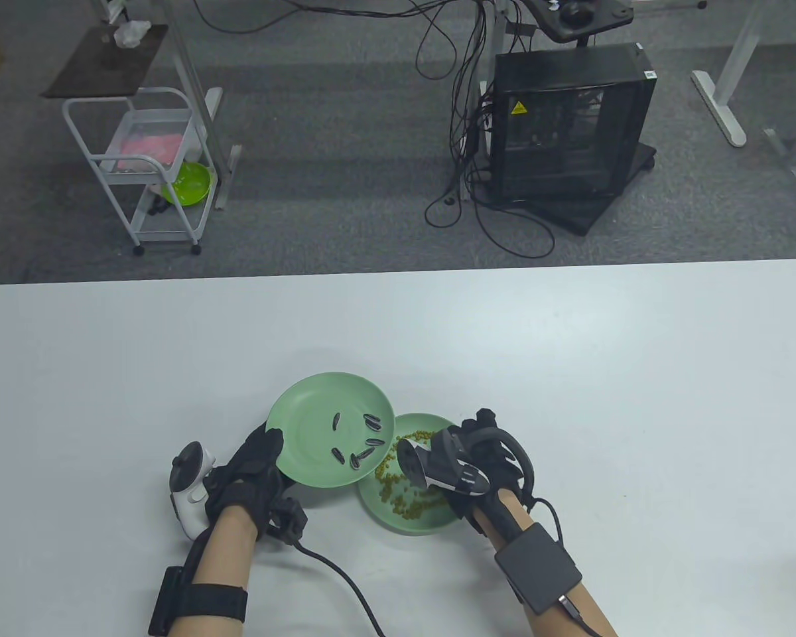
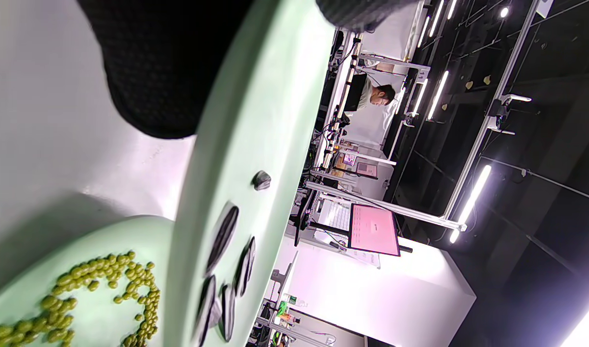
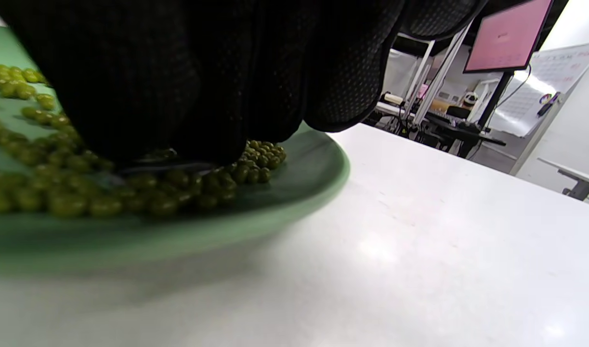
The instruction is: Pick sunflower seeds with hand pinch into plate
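The left hand (image 1: pixel 255 464) grips the near-left rim of a round pale green plastic plate (image 1: pixel 305 424), thumb over the rim and fingers beneath, holding it tilted above the white tabletop (image 1: pixel 570 371). Several striped black-and-grey sunflower seeds (image 1: pixel 361 441) lie on that plate, gathered toward its 4 o'clock side; in the left wrist view they sit low on the slanting surface (image 2: pixel 236 260).

The right hand (image 1: pixel 484 451) reaches down into a second round pale green plate (image 1: pixel 431 524) lying flat on the tabletop at 4 o'clock from the first, its far-left rim tucked under the tilted plate. Its gloved fingers (image 3: pixel 188 96) are bunched together and press into a heap of small round green beans (image 1: pixel 398 491). Whether they pinch a seed, I cannot tell.

At 12 o'clock beyond the tabletop stand a black computer tower (image 1: pixel 567 126) and a white wheeled cart (image 1: pixel 152 166).
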`<state>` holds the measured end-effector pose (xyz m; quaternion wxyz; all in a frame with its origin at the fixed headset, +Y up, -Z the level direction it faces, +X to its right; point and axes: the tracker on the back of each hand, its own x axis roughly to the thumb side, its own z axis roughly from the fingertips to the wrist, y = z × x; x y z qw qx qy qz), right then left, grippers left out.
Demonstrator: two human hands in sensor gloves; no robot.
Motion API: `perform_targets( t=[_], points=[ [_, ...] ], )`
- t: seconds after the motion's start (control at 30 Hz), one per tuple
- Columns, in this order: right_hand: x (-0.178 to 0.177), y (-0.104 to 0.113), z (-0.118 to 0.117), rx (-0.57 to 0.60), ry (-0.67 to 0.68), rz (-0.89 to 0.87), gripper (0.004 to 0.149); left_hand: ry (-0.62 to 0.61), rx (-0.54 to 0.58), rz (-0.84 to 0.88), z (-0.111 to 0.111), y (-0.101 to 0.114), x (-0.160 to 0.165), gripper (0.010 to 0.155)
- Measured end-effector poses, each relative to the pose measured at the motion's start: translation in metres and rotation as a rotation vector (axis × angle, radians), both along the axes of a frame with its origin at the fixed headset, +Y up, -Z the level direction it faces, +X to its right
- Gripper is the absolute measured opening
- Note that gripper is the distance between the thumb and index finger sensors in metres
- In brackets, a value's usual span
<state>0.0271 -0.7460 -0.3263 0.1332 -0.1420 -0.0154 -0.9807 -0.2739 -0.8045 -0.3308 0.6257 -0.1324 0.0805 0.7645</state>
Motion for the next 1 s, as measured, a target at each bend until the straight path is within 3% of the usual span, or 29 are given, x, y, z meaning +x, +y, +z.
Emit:
perform_targets(
  t=[0.2,0.53,1.0],
  points=[
    [0.000,0.001,-0.001,0.000,0.000,-0.020,0.035,-0.002,0.001,0.000,0.000,0.000,0.000,0.066],
    [0.013,0.008,-0.005,-0.142,-0.014,-0.027,0.043,-0.002,0.002,0.000,0.000,0.000,0.000,0.066],
    [0.008,0.001,-0.005,-0.110,0.024,-0.006,0.037,-0.001,0.000,-0.002,0.000,0.000,0.000,0.066]
  ],
)
